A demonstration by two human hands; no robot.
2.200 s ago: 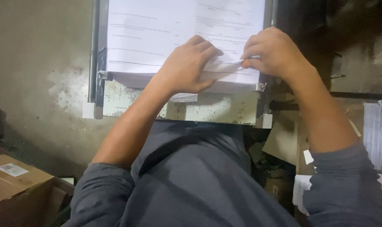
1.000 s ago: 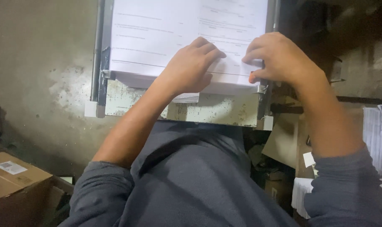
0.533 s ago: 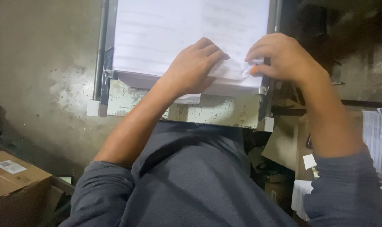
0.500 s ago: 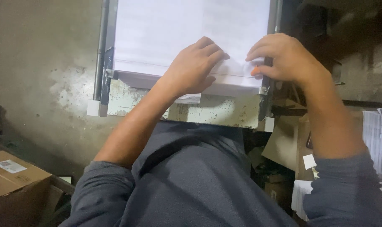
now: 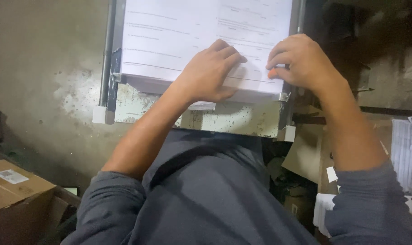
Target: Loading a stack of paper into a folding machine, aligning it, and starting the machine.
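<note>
Left hand [image 5: 210,72] lies flat, fingers spread forward; right hand [image 5: 301,61] curls, fingertips pinched downward.

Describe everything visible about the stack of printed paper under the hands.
The stack of paper is white, thick and squared up, its top sheet printed with faint lines of text. It lies flat on a worn, paint-chipped metal table, between upright side rails. The left hand presses flat on its near edge; the right hand grips the near right corner.

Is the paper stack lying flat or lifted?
Flat: the paper stack lies on its metal tray under the left hand.
</note>
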